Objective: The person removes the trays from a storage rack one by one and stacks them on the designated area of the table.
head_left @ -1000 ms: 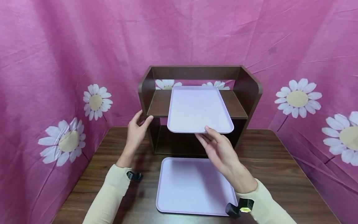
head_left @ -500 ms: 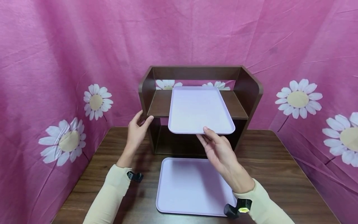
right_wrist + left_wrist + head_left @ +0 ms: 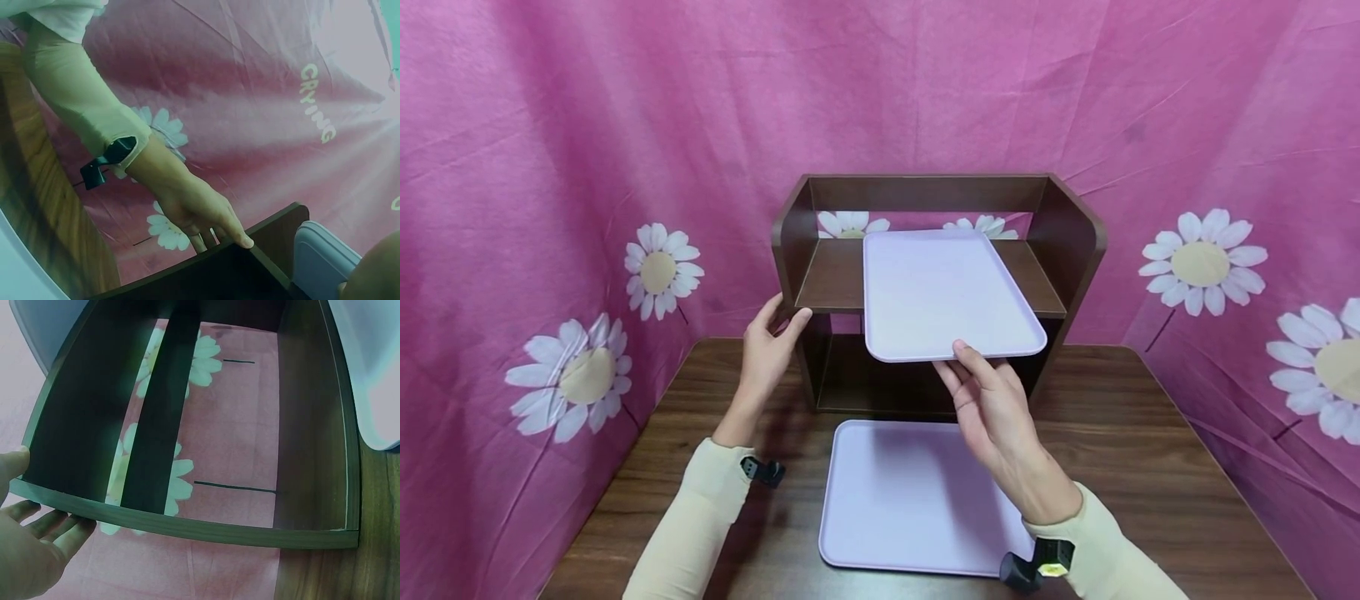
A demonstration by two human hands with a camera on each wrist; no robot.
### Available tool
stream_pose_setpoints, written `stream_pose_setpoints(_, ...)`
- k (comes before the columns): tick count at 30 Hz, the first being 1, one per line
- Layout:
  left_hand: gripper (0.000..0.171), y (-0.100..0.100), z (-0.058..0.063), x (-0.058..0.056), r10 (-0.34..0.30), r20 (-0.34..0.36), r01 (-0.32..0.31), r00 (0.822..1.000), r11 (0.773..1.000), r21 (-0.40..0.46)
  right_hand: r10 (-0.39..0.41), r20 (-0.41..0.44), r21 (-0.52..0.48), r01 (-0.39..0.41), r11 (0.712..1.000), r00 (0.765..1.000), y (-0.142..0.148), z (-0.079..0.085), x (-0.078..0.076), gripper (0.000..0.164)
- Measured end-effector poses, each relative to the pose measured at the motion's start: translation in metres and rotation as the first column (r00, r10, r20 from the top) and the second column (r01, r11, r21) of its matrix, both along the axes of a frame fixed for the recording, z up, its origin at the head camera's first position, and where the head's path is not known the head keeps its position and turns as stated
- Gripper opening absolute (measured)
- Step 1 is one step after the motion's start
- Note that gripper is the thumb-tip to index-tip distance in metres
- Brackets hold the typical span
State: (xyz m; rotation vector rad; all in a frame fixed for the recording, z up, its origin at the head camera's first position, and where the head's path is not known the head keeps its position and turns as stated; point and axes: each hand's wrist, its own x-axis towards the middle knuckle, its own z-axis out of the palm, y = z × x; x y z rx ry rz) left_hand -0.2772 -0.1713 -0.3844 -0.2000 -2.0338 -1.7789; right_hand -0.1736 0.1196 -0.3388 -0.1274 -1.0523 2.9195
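A lilac rectangular tray [image 3: 947, 292] is held level in front of the dark brown two-tier shelf unit [image 3: 1078, 242], its far part overlapping the upper shelf in the head view. My right hand [image 3: 1000, 417] pinches the tray's near edge, thumb on top and fingers beneath. My left hand [image 3: 767, 346] grips the shelf's left side panel, with the thumb at the front edge and the fingers along the outside, as the left wrist view [image 3: 37, 550] also shows. A second lilac tray [image 3: 902, 500] lies on the table before the shelf, partly covered by my right forearm.
The wooden table [image 3: 1120, 450] carries the shelf near its back edge. A pink curtain [image 3: 715, 125] printed with white daisies hangs behind and at both sides. The lower compartment [image 3: 880, 383] of the shelf sits in shadow beneath the held tray.
The held tray has shifted slightly to the right, its near edge swinging furthest, along with my right hand. My left hand has stayed on the side panel, and the lower tray has not moved.
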Motion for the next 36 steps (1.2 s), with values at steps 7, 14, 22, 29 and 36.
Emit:
stream_pose_setpoints(7, 0.053, 0.0, 0.0, 0.0, 0.001, -0.002, -0.001, 1.0, 1.0, -0.009, -0.052, -0.016, -0.029, 0.051, 0.998, 0.999, 0.002, -0.002, 0.001, 0.033)
stream_pose_setpoints(14, 0.053, 0.0, 0.001, 0.0, 0.001, -0.007, -0.001, 1.0, 1.0, -0.006, -0.131, -0.065, -0.083, 0.126, 0.989, 0.989, 0.006, -0.003, -0.001, 0.02)
stream_pose_setpoints(22, 0.053, 0.0, 0.0, -0.001, -0.005, -0.007, 0.005, 1.0, 1.0, 0.001, -0.163, -0.067, -0.102, 0.156, 0.983, 0.984, 0.013, -0.002, -0.001, 0.005)
stream_pose_setpoints(29, 0.052, -0.001, -0.001, -0.001, -0.002, -0.01, 0.002, 1.0, 1.0, 0.0, -0.155, -0.09, -0.083, 0.147, 0.986, 0.984, 0.019, -0.002, 0.0, 0.007)
stream_pose_setpoints(36, 0.052, 0.0, -0.001, -0.001, -0.001, -0.012, 0.001, 1.0, 1.0, 0.002, -0.134, -0.111, -0.081, 0.126, 0.989, 0.985, 0.024, -0.003, 0.003, 0.005)
